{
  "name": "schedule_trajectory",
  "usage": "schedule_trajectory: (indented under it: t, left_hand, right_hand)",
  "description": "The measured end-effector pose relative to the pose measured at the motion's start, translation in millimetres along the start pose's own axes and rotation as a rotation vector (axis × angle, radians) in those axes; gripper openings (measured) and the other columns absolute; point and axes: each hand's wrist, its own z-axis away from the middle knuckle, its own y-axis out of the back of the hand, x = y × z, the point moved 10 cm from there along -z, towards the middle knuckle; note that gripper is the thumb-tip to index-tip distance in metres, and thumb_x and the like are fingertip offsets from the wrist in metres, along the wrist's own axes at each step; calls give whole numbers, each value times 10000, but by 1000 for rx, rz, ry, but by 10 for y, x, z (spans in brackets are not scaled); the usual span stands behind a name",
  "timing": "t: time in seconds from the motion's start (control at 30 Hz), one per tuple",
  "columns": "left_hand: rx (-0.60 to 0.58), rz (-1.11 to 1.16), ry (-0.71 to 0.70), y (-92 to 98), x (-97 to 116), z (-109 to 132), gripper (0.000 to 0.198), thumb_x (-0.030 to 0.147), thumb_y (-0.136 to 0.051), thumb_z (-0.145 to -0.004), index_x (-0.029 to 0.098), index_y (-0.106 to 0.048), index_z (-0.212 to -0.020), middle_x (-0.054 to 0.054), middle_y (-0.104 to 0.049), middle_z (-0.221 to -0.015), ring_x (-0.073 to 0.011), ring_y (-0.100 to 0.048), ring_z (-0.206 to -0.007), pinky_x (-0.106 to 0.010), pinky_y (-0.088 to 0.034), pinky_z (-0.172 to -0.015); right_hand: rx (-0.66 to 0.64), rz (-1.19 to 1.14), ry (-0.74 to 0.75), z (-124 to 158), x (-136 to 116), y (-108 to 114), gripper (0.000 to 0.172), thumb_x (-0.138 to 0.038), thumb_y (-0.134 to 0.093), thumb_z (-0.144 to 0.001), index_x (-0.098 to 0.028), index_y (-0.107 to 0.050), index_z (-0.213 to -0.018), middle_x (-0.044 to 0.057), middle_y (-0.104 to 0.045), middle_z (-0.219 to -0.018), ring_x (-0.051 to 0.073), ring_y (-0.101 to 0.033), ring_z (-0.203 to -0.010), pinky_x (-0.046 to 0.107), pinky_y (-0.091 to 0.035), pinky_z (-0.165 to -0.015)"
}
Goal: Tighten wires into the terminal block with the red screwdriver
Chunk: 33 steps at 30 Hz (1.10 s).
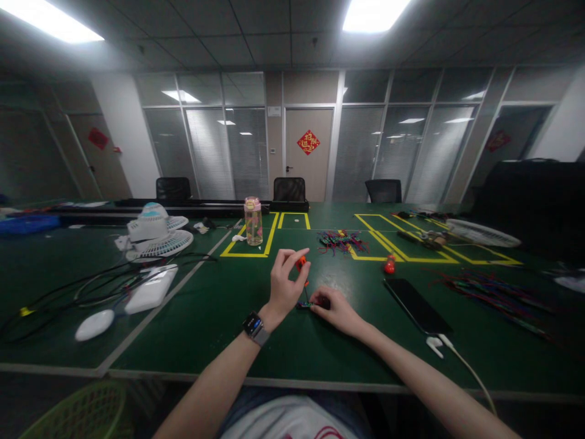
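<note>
My left hand (286, 283) is raised over the green table, its fingers closed around an orange-handled screwdriver (301, 262). The thin shaft points down at a small circuit board (303, 305) on the tabletop. Low beside the board, my right hand (337, 310) pinches its right end between thumb and fingers. Those fingers cover part of the board, and I cannot make out whether the screwdriver tip touches it. A watch (255, 327) sits on my left wrist.
Beyond my hands lies a pile of wired boards (342, 242). A pink-lidded bottle (254, 224) stands back left. At right are a small red object (389, 264), a phone (415, 306) with its cable and more wired boards (496, 296). Fans (158, 235) and cables are left.
</note>
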Motion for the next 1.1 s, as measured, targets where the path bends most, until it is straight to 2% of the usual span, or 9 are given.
schedule_trajectory:
  t: [0.1,0.3,0.47,0.63,0.9,1.1]
  left_hand:
    - [-23,0,13,-18,-15,2,252,243,-542,-928,212,-629,-1163,-36,-532,-947,-147,-562,-875,-270,-488,-804]
    - [-87,71,53,-66,-53,22,345,181,-374,-984,198,-549,-1281,-74,-582,-1099,-163,-575,-1019,-289,-475,-887]
    - [-56,74,33,-46,-39,18,329,176,-408,-975,198,-547,-1273,-70,-606,-1057,-164,-583,-985,-295,-478,-870]
    - [-43,30,25,-40,-37,10,248,223,-494,-951,213,-619,-1165,-47,-560,-976,-153,-571,-905,-277,-487,-812]
    - [-76,64,47,-79,-67,19,338,183,-391,-987,213,-543,-1288,-73,-597,-1080,-163,-576,-999,-303,-473,-887]
    - [-14,6,25,-14,-46,7,245,248,-541,-936,215,-620,-1165,-38,-544,-948,-152,-565,-885,-279,-491,-809]
  right_hand:
    - [0,-2,3,1,-20,7,117,-54,-632,-740,-157,-631,-794,4,-594,-742,148,-543,-691,250,-419,-644]
    - [0,-6,3,2,-19,4,118,-51,-624,-741,-153,-635,-800,3,-591,-736,146,-541,-684,249,-415,-637]
    - [1,-7,12,1,-10,1,112,-58,-626,-741,-156,-633,-796,7,-599,-748,150,-544,-695,252,-417,-646]
    - [6,-11,13,-4,9,-9,106,-65,-629,-737,-158,-627,-789,6,-597,-746,149,-541,-690,252,-416,-644]
    - [-6,-23,4,-3,7,-15,122,-51,-621,-737,-154,-628,-802,6,-592,-744,148,-538,-688,248,-411,-640]
    - [-4,-23,4,-2,5,-14,129,-45,-629,-733,-154,-634,-801,1,-591,-736,146,-539,-681,243,-408,-632]
